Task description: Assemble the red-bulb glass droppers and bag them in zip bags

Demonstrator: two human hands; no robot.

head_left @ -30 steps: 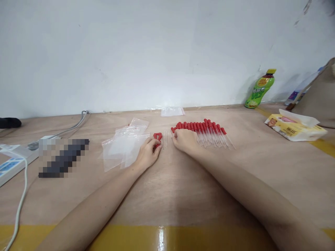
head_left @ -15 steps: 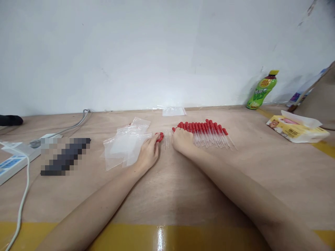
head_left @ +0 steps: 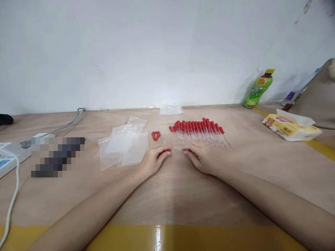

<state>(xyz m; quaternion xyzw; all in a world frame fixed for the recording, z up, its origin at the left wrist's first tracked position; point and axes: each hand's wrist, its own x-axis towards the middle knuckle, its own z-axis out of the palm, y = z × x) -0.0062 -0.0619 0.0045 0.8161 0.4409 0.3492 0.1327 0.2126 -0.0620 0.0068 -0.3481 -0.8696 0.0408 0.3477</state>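
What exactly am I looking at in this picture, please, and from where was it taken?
The picture comes from a camera worn on a person's head, looking forward and down, so both bare forearms reach in from below. The left hand pinches a red rubber bulb; the right hand holds a thin clear glass tube beside it. Behind them, on the wooden table, lie a row of red-capped droppers, a few loose red bulbs and a pile of clear zip bags. Further right are a tissue pack and a green bottle leaning against the wall.
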